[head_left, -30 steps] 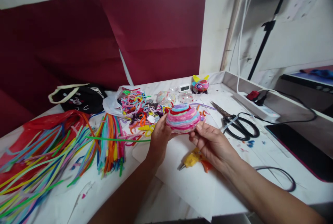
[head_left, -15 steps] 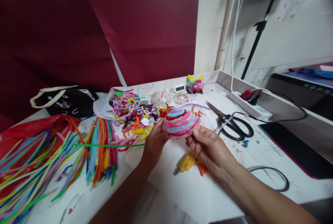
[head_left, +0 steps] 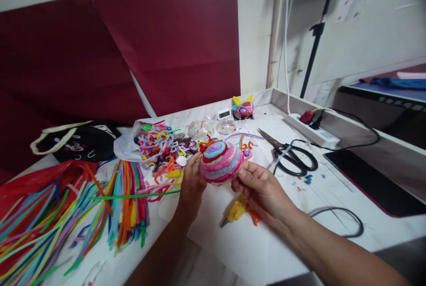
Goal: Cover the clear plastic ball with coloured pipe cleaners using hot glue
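Observation:
Both my hands hold a round dome wound from pink, red, blue and purple pipe cleaners (head_left: 221, 162) above a white sheet of paper (head_left: 253, 237). My left hand (head_left: 192, 184) grips its left side with curled fingers. My right hand (head_left: 259, 188) pinches its right edge between thumb and fingers. A yellow glue gun (head_left: 237, 211) lies on the paper just below my right hand. A long green pipe cleaner (head_left: 133, 196) stretches left from beside my left hand.
Long coloured pipe cleaners (head_left: 66, 215) lie fanned out at left on a red bag. A heap of cut pieces (head_left: 163, 144), a black pouch (head_left: 80, 140), black scissors (head_left: 293, 157), a power strip (head_left: 316, 133), a small finished figure (head_left: 242, 108) and a dark tablet (head_left: 372, 184) surround the work spot.
The dome has tilted slightly in my hands, its top turned more toward me. The whole scene has shifted left and down in view as my head turned.

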The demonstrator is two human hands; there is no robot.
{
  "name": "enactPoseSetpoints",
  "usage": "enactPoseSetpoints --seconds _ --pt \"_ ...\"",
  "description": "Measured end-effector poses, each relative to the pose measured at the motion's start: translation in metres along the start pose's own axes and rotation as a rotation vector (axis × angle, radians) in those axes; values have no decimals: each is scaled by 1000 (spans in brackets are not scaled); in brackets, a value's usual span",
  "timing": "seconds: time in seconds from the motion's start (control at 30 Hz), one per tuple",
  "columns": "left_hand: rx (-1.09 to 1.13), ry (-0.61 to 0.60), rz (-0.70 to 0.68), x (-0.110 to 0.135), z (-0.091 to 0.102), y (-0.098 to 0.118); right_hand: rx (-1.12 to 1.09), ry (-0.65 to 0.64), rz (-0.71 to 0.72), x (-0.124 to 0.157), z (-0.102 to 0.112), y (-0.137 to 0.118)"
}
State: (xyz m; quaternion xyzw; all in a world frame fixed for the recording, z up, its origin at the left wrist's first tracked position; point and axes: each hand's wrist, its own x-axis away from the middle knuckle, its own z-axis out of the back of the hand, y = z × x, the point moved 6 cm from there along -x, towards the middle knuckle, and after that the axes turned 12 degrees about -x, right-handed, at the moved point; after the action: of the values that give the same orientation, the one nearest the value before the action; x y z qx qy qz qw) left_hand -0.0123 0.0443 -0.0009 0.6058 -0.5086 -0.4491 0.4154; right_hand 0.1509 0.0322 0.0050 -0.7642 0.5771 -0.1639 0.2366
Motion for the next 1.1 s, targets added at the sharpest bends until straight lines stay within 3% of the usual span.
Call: enactPoseSetpoints --seconds 0.1,0.23,0.43,0.73,0.83,1.0,1.1 --pt "-150 -105 -172 3 -6 14 209 -38 56 2 -1 -2" --pt "-380 -151 -341 11 -7 23 439 -90 134 7 -7 -3" --pt "-733 -200 -465 11 -5 23 585 -204 84 15 -13 9" --pt "-667 -223 -312 10 -4 13 764 -263 118 15 -16 8" --pt "-505 -216 -239 10 -4 10 841 -310 154 17 -21 2" --pt "-84 -174 -32 6 -1 -3 918 -192 277 26 -19 -23" --pt "95 -168 124 5 0 -12 1035 -261 423 39 -30 -38"
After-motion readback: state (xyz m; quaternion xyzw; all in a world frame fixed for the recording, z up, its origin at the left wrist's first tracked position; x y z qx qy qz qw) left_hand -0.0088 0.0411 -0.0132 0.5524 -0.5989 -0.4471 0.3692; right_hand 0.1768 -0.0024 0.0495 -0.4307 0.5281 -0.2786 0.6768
